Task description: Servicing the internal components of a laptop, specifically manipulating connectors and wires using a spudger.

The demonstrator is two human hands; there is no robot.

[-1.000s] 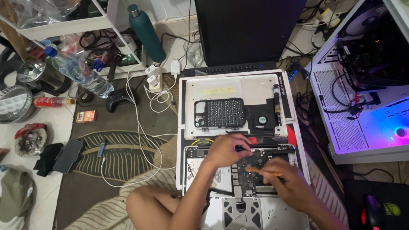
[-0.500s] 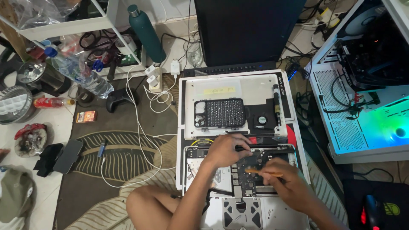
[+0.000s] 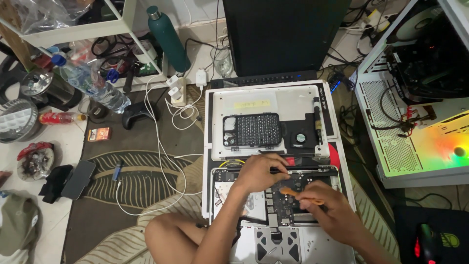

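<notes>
Orange plastic pry tool (image 3: 302, 195) clamped in the right hand (image 3: 328, 211); left hand (image 3: 259, 172), fingers curled, presses the opened laptop's (image 3: 286, 242) flat dark board.

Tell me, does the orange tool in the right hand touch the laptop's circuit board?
Cannot tell. In the head view the right hand holds the orange tool with its tip over the circuit board, but from above no contact or gap shows.

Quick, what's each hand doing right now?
Left hand: closed on a black tool over the open laptop.
Right hand: closed on an orange pry tool.
</notes>
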